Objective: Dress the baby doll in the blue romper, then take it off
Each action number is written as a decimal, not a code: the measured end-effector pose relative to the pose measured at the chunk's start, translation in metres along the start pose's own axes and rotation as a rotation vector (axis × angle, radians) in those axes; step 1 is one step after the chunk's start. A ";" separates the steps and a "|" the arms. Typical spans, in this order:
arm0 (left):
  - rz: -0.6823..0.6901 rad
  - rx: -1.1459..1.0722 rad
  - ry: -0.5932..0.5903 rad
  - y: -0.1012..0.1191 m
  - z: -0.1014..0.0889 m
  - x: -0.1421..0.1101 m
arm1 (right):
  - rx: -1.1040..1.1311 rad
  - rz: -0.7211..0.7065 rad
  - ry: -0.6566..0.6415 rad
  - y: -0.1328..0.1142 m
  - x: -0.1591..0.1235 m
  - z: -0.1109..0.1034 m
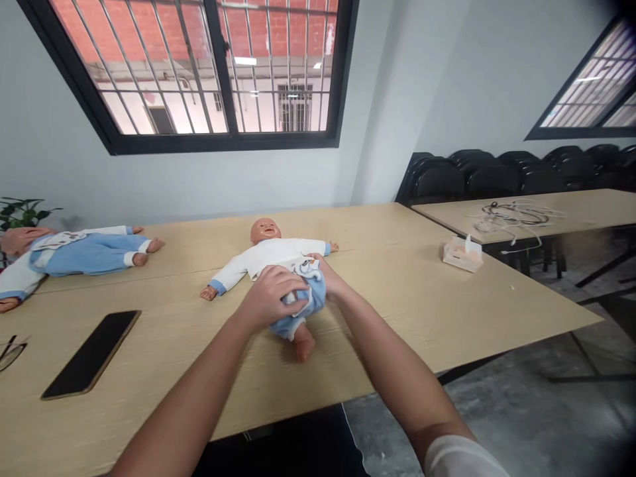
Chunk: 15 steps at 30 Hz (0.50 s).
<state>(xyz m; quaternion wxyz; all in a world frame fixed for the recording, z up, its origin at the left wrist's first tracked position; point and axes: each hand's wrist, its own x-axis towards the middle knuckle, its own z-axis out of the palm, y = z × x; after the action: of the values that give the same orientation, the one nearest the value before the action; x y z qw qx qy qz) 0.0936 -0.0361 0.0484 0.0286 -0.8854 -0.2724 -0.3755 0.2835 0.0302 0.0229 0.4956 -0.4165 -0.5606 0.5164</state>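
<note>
A baby doll [273, 250] in a white top lies on its back on the table, its head toward the wall and its arms spread. Its light-blue trousers [315, 291] are bunched around the hips and legs, and one bare foot sticks out of a white-trimmed cuff. The other foot is hidden. My left hand [274, 295] lies over the front of the trousers with its fingers curled into the cloth. On the far right side of the waist, my right hand [328, 275] grips the trousers' edge, its fingers partly hidden behind the cloth.
A second doll [92, 255] in blue trousers lies at the left. Nearer me are a black phone [94, 351] and glasses [10, 352]. A tissue box [462, 254] stands on the right of the table [397, 291]. Tangled cables [511, 217] lie on another table, before stacked black chairs [440, 180].
</note>
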 end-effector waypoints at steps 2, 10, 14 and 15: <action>-0.040 -0.021 -0.023 0.000 0.003 0.000 | 0.059 0.021 -0.063 -0.005 -0.001 0.003; -0.192 -0.104 0.074 -0.011 0.014 -0.008 | 0.351 0.186 -0.289 -0.006 -0.004 0.003; -0.241 -0.097 0.087 -0.014 0.017 -0.011 | 0.412 0.317 -0.376 -0.002 -0.001 0.000; -0.251 -0.081 0.097 -0.014 0.017 -0.011 | 0.420 0.335 -0.398 -0.003 -0.001 -0.002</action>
<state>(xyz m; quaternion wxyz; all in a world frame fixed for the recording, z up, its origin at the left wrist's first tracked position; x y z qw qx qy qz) 0.0913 -0.0253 0.0269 -0.0411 -0.8257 -0.3638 -0.4292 0.2854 0.0291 0.0254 0.3599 -0.2825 -0.4512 0.7662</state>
